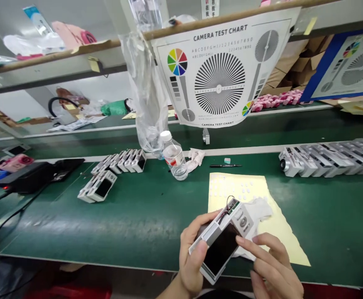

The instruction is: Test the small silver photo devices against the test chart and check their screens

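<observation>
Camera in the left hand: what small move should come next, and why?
Perhaps the right hand should tuck the thin wire down: it loops out beside an exposed green circuit board, the left hand grips the camera, and the right index fingertip is nearby, at the screen's edge.

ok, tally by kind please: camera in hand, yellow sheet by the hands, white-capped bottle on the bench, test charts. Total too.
Held camera, in the left hand: 1
Yellow sheet: 1
White-capped bottle: 1
Test charts: 2 (hanging chart, blue-framed chart, cut by the picture's edge)
Total: 5
</observation>
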Motion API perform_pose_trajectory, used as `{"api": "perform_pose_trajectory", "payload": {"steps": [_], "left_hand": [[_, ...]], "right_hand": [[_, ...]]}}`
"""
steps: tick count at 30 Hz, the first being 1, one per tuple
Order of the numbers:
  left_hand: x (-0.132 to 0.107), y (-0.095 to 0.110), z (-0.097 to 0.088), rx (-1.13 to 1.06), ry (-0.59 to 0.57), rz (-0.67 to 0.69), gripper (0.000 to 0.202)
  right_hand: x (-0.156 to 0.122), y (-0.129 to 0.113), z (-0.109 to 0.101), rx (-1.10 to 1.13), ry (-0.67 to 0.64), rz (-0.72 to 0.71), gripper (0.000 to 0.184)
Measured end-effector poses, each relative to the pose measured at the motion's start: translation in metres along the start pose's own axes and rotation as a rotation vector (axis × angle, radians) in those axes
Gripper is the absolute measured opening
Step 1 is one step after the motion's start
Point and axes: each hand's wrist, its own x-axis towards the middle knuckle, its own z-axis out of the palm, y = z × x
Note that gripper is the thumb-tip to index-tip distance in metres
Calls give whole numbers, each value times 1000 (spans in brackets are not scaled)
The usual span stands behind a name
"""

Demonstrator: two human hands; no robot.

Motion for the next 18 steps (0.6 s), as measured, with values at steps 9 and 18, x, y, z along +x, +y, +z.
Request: {"api": "perform_pose_trajectory", "payload": {"steps": [9, 18], "left_hand": [[94, -31, 52, 251, -321, 22, 42], [180, -151, 245, 340, -807, 298, 34]], "right_hand": [[-69, 53, -33, -37, 238, 474, 14], [-13, 99, -107, -285, 498, 524, 18]]}}
